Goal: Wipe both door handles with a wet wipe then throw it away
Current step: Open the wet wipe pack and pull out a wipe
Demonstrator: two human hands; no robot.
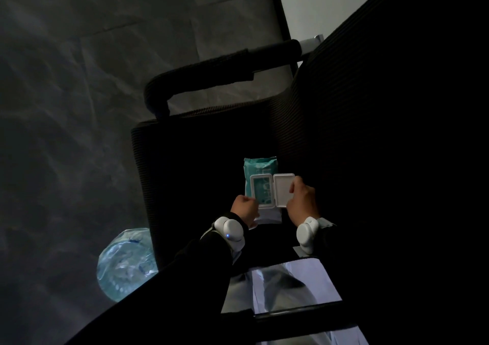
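We see a blue wipe pack [260,167] lying on the black seat of a chair [198,172]. The pack's white lid [283,189] is flipped open to the right, so the hole in the top shows. The right hand [303,201] has its grip on the far edge of the lid, with its fingers curled round it. The left hand [244,208] is curled up tight against the near left corner of the pack. We cannot tell if its grip has hold of the pack or only touches it. Each wrist has a white band [230,232] on it. A big water bottle [124,262] stands on the grey floor [66,80] just beside the chair.
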